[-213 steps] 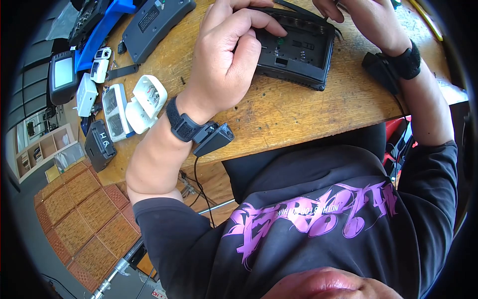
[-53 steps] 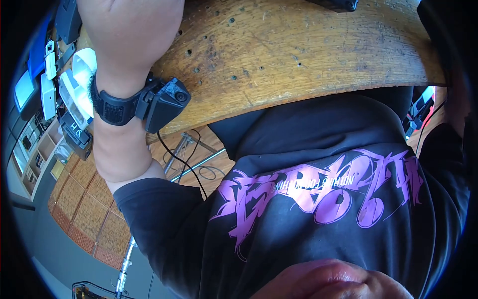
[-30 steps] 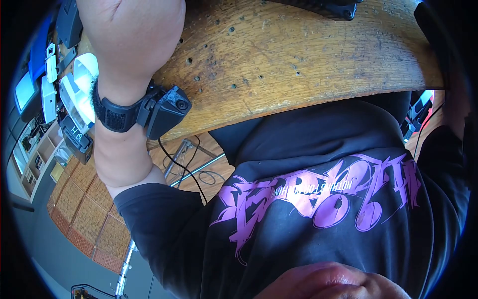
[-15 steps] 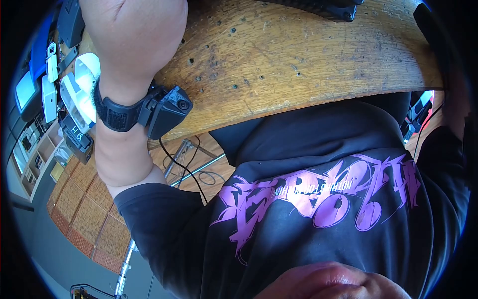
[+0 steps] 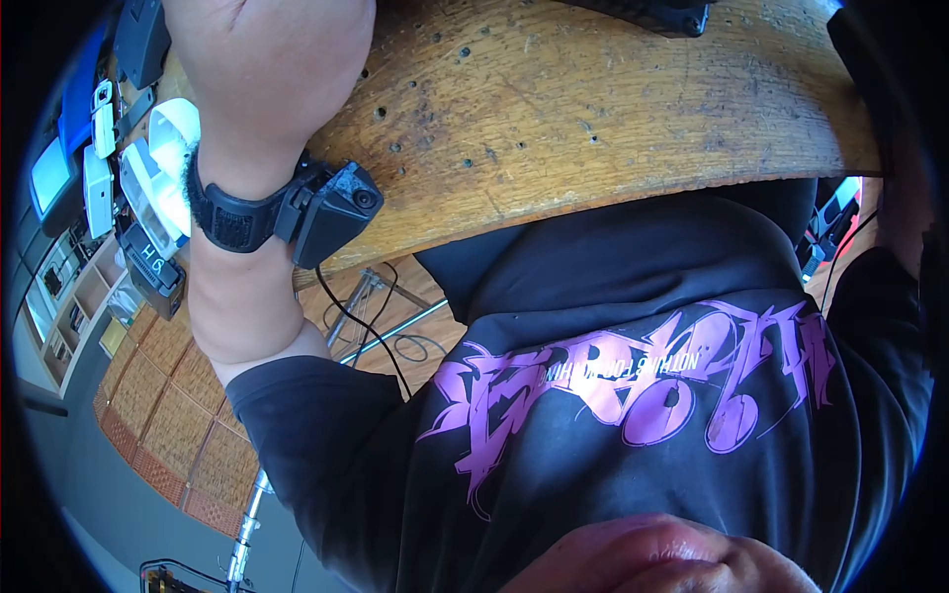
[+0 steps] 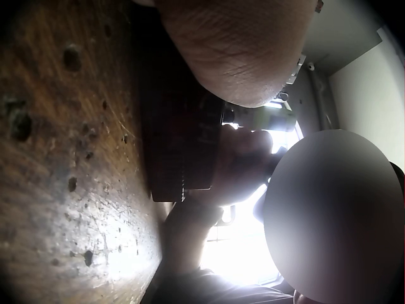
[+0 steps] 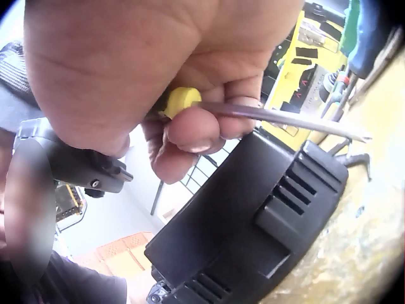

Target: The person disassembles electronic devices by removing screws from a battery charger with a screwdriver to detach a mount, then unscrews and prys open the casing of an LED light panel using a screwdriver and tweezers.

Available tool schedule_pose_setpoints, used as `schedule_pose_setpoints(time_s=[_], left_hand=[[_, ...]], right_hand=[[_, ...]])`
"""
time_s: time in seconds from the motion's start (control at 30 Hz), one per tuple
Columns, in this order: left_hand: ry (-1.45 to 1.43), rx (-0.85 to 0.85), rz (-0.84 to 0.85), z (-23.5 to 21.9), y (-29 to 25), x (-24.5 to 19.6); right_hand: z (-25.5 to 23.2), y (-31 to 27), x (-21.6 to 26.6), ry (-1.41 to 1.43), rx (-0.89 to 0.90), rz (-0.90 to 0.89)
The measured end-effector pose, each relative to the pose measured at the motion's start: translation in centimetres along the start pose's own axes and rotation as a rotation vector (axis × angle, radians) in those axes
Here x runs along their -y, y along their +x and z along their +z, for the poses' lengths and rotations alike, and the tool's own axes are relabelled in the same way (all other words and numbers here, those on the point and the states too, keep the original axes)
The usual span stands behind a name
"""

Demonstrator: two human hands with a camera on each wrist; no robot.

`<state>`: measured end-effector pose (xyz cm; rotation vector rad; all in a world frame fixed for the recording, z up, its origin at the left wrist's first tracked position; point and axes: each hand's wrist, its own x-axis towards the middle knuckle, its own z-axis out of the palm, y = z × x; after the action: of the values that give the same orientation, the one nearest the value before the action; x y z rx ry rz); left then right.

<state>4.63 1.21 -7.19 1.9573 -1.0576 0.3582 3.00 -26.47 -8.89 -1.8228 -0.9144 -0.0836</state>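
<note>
In the right wrist view my right hand (image 7: 190, 44) grips a screwdriver (image 7: 285, 118) with a yellow collar and a long metal shaft. Its tip points away to the right, past the upper edge of a black plastic device (image 7: 215, 221) with slotted vents. The head view shows only a corner of that device (image 5: 682, 18) at the top edge. My left hand (image 5: 277, 59) lies partly out of frame at the upper left. Seen from the left wrist, the heel of my left hand (image 6: 247, 50) is right over the dark device (image 6: 183, 139); its fingers are hidden.
The worn wooden table (image 5: 593, 119) has several small holes. White plastic housings (image 5: 170, 138), a dark box (image 5: 148, 257) marked with letters and a grey device (image 5: 140, 44) crowd the left side. A yellow tray (image 7: 281, 95) and blue-handled tool (image 7: 367, 44) lie beyond the right hand.
Seven seconds ago the device's open battery compartment showed with my left fingers over it; the view has since shifted and only a corner remains visible. Little has moved over the last second.
</note>
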Motion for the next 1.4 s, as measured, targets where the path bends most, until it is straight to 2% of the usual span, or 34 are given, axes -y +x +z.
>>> schedule_pose_setpoints(time_s=[0.03, 0.07, 0.13, 0.27, 0.33, 0.37, 0.4, 0.6, 0.7, 0.73, 0.8, 0.83, 0.87, 0.93, 1.0, 1.07, 1.4], left_hand=[[0.086, 0.018, 0.164, -0.1, 0.1, 0.9], [0.088, 0.016, 0.164, 0.5, -0.4, 0.8], [-0.385, -0.216, -0.094, 2.3, -0.8, 0.2], [-0.398, -0.119, -0.213, 1.0, -0.1, -3.4], [0.802, 0.203, -0.144, -1.0, -1.4, -4.7], [0.931, 0.308, 0.075, -2.4, -1.8, -3.9], [0.935, 0.299, 0.089, -2.3, -2.0, -3.0], [-0.095, -0.217, -0.213, 1.4, -0.8, -1.6], [-0.093, -0.164, -0.122, 1.7, 0.0, -1.4], [-0.086, -0.169, -0.118, 1.4, -0.2, -1.2], [-0.029, -0.072, -0.148, 0.3, -0.8, -0.6], [-0.102, -0.176, -0.159, 1.7, 0.2, -2.5], [-0.086, -0.185, -0.137, 1.2, 0.5, -3.1], [-0.037, -0.076, -0.193, 0.6, 1.0, -3.7], [-0.022, -0.106, -0.178, 0.7, 0.8, -3.1], [0.063, -0.106, -0.080, 0.6, 0.0, -1.0], [0.055, -0.128, -0.076, 0.5, 0.1, -1.4]], right_hand=[[0.0, 0.1, 0.0, -0.003, -0.004, -0.003], [0.0, 0.1, -0.1, -0.005, -0.002, -0.006], [-0.3, 0.3, -0.4, -0.024, -0.011, -0.022], [-0.7, 0.2, -0.7, -0.038, -0.016, -0.025], [-0.8, -0.1, -0.6, -0.029, -0.013, -0.019], [-1.0, 0.0, -0.6, -0.042, -0.021, -0.026], [-1.3, 0.1, -0.7, -0.057, -0.029, -0.034], [-1.7, 0.4, -0.2, -0.079, -0.029, -0.046], [-1.7, 1.0, -0.1, -0.093, -0.029, -0.071], [-1.7, 1.3, 0.0, -0.096, -0.028, -0.081], [-1.8, 1.9, 0.2, -0.103, -0.025, -0.106], [-1.8, 2.3, 0.3, -0.107, -0.024, -0.119], [-2.1, 2.9, 0.2, -0.122, -0.028, -0.146], [-2.6, 3.7, 0.4, -0.149, -0.032, -0.171], [-2.4, 4.2, 0.7, -0.141, -0.023, -0.187], [-2.4, 4.7, 1.0, -0.145, -0.022, -0.207], [-3.6, 7.5, 2.5, -0.185, -0.021, -0.302]])
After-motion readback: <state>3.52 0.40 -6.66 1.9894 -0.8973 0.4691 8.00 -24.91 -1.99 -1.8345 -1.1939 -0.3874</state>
